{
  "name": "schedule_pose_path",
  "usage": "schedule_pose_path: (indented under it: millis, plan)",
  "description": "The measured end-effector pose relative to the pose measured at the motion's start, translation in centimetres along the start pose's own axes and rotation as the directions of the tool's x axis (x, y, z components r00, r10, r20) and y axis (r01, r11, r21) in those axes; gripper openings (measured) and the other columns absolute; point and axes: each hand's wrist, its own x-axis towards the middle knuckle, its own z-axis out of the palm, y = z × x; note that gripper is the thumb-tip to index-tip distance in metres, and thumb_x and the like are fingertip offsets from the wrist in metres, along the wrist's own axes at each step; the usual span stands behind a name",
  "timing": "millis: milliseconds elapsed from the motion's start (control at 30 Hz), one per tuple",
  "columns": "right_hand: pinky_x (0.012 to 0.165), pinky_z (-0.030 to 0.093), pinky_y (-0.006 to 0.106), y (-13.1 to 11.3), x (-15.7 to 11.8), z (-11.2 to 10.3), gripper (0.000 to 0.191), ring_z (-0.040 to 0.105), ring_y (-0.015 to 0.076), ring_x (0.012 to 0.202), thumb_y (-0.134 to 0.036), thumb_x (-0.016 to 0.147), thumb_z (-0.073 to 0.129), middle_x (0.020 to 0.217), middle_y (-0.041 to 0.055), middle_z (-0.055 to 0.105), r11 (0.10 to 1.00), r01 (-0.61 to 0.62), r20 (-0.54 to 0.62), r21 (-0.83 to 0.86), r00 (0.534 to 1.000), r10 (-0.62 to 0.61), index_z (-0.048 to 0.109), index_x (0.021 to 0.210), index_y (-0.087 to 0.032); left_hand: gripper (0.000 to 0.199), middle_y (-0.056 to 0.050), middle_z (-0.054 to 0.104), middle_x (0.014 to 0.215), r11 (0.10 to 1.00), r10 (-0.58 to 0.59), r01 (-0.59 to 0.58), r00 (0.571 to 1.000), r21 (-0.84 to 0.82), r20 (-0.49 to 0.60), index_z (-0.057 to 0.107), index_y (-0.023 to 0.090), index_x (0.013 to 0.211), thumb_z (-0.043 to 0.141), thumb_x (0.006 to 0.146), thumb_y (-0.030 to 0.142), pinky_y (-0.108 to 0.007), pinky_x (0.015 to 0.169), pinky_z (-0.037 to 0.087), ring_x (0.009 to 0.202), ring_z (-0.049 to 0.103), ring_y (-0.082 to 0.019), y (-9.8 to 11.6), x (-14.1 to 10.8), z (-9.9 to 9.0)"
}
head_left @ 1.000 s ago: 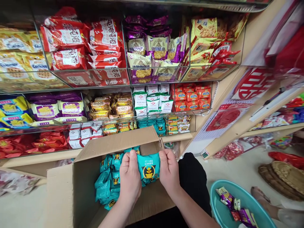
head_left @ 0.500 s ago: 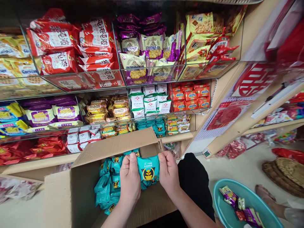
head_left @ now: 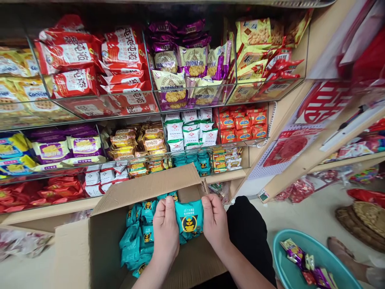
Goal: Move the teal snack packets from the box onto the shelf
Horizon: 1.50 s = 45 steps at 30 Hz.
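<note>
My left hand [head_left: 165,230] and my right hand [head_left: 214,220] both grip a stack of teal snack packets [head_left: 189,218] between them, held over an open cardboard box [head_left: 90,249]. More teal packets [head_left: 136,237] lie in a heap inside the box, to the left of my hands. The top packet faces me and shows a yellow and black logo. Straight ahead on the lowest shelf, a clear bin holds the same teal packets [head_left: 201,160].
Glass-fronted shelves [head_left: 120,102] full of red, purple, yellow and white snack bags rise behind the box. A teal plastic basin [head_left: 281,251] with purple wrapped sweets sits on the floor at lower right. Woven baskets [head_left: 365,218] and another person's foot [head_left: 338,245] are at the right.
Both hands have kept their hold on the teal stack and shifted it slightly right and down over the box. The view has swayed a little.
</note>
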Motion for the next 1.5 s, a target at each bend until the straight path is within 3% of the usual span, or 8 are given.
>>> schedule_pose_path:
  millis: [233,467,533,600,700,767,867,1500]
  plan:
    - [0.061,0.038,0.023,0.4,0.7,0.0,0.025,0.048,0.0126,0.067,-0.039,0.087,0.037,0.071,0.0003,0.051,0.996,-0.063,0.017,0.058,0.998,0.062,0.049,0.08,-0.018,0.033,0.006,0.043,0.056,0.997,0.066,-0.066,0.998,0.037,-0.013,0.042,0.018,0.062,0.056,0.072,0.046,-0.018,0.048,0.032,0.051,0.037,-0.006,-0.4,1.2,0.4]
    - [0.048,0.033,0.018,0.1,1.6,-0.1,0.026,0.04,0.0077,0.052,-0.041,0.078,0.053,0.058,-0.0048,0.041,0.873,-0.274,0.277,0.403,0.946,0.169,0.044,0.07,-0.018,0.034,0.007,0.035,0.052,0.952,0.186,-0.207,0.976,0.225,0.112,0.039,0.019,0.062,0.044,0.079,0.048,-0.019,0.044,0.031,0.046,0.033,-0.007,0.2,3.4,1.0]
    - [0.048,0.034,0.018,0.0,2.0,-0.2,0.026,0.04,0.007,0.053,-0.04,0.078,0.054,0.059,-0.0046,0.042,0.841,-0.299,0.246,0.45,0.947,0.205,0.044,0.069,-0.017,0.029,0.004,0.042,0.055,0.838,0.324,-0.379,0.924,0.392,0.201,0.046,0.02,0.069,0.039,0.082,0.045,-0.021,0.049,0.036,0.05,0.041,-0.009,1.0,4.9,0.3]
    - [0.048,0.036,0.017,-0.1,2.5,-0.5,0.025,0.043,0.0072,0.055,-0.039,0.078,0.054,0.062,-0.0036,0.046,0.829,-0.316,0.224,0.462,0.946,0.236,0.044,0.072,-0.017,0.025,-0.002,0.056,0.073,0.579,0.415,-0.595,0.804,0.558,0.427,0.054,0.02,0.084,0.044,0.079,0.042,-0.026,0.065,0.043,0.07,0.053,-0.014,1.8,7.1,-0.7]
    - [0.045,0.037,0.016,0.0,3.3,-0.9,0.025,0.045,0.0076,0.056,-0.04,0.077,0.054,0.064,-0.0019,0.049,0.84,-0.308,0.194,0.447,0.95,0.245,0.045,0.073,-0.016,0.053,-0.008,0.054,0.118,0.159,0.059,-0.758,0.646,0.632,0.761,0.051,0.022,0.113,0.058,0.066,0.044,-0.036,0.093,0.034,0.112,0.045,-0.025,2.3,10.7,-1.9]
    - [0.042,0.036,0.015,0.1,3.7,-1.2,0.026,0.045,0.0073,0.055,-0.041,0.076,0.055,0.065,-0.0017,0.049,0.851,-0.303,0.175,0.429,0.952,0.251,0.046,0.074,-0.016,0.067,-0.008,0.048,0.127,0.037,-0.196,-0.735,0.659,0.677,0.726,0.042,0.023,0.126,0.057,0.064,0.046,-0.037,0.093,0.034,0.115,0.043,-0.027,2.1,12.5,-2.3]
    - [0.039,0.037,0.013,0.2,4.0,-1.5,0.028,0.045,0.0065,0.053,-0.043,0.075,0.055,0.064,-0.0029,0.047,0.854,-0.344,0.182,0.39,0.938,0.295,0.046,0.075,-0.017,0.064,-0.005,0.05,0.126,0.005,-0.362,-0.69,0.674,0.724,0.644,0.036,0.028,0.13,0.05,0.07,0.046,-0.035,0.088,0.038,0.109,0.05,-0.026,1.2,13.8,-2.5]
    - [0.033,0.034,0.01,1.3,4.2,-0.1,0.03,0.04,0.0018,0.042,-0.044,0.072,0.058,0.062,-0.0068,0.042,0.795,-0.491,0.289,0.356,0.867,0.406,0.044,0.075,-0.018,0.065,-0.006,0.049,0.126,-0.05,-0.31,-0.701,0.688,0.711,0.656,0.038,0.026,0.129,0.05,0.069,0.047,-0.036,0.09,0.036,0.109,0.048,-0.026,0.1,13.5,-2.8]
